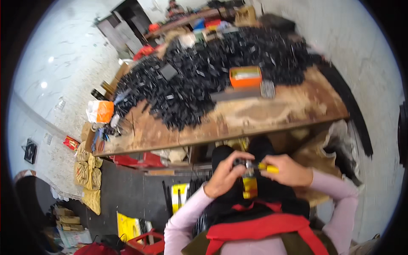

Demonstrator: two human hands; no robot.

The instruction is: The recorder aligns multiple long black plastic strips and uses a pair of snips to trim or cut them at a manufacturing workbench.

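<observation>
Over my lap, my left hand (224, 175) is closed, thumb and fingers pinched at a small dark piece (240, 162) whose kind I cannot make out. My right hand (290, 171) is wrapped round a yellow handle (270, 168) just to the right of it. Between the hands a metal part shows, and below it hangs a second yellow grip (250, 188). Together they look like one yellow-handled hand tool, perhaps pliers, but blur hides how the parts join. Both hands are below the front edge of the wooden table (272, 111).
A large heap of black strip-like pieces (191, 80) covers much of the table. An orange box (245, 77), a grey flat bar (236, 95) and a small metallic square (267, 89) lie near its front. Brown sacks (87, 174) stand at left; a red stool (146, 243) is lower left.
</observation>
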